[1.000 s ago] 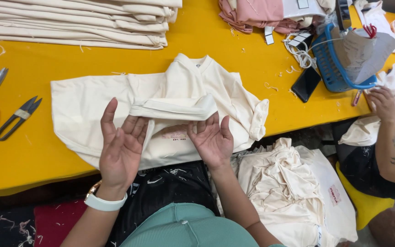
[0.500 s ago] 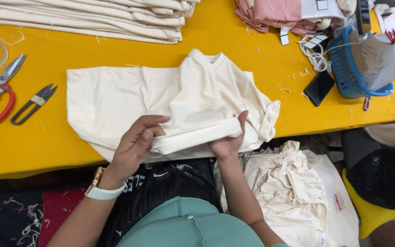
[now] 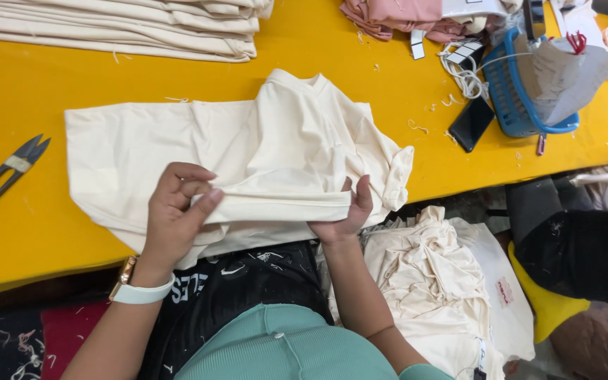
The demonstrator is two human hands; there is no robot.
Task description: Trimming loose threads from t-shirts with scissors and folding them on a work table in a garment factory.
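Yellow table (image 3: 51, 232) fills most of the head view. Cream T-shirt (image 3: 276, 151) lies spread across the table's middle, collar toward the far edge, near hem folded into a long band that hangs just over the near edge. Stack of folded cream fabric (image 3: 128, 24) sits at the table's far left edge, well apart from the shirt. Heap of crumpled cream garments (image 3: 431, 281) sits below the table's near edge, right of the person's right forearm. Blue plastic basket (image 3: 522, 98) with grey paper in it stands on the table right of the shirt; pink cloth (image 3: 395, 14) lies at the far edge beside it. Black phone (image 3: 471, 123) lies flat on the table between shirt and basket, touching neither. Black thread snips (image 3: 8, 172) lie on the table left of the shirt, apart from it.

Left hand (image 3: 177, 218) is curled, thumb and fingertips pinching the folded band at its left part; white watch on the wrist. Right hand (image 3: 346, 214) grips the band's right end, thumb on top, fingers wrapped under the cloth. Both hands are closed on the same shirt at the table's near edge.
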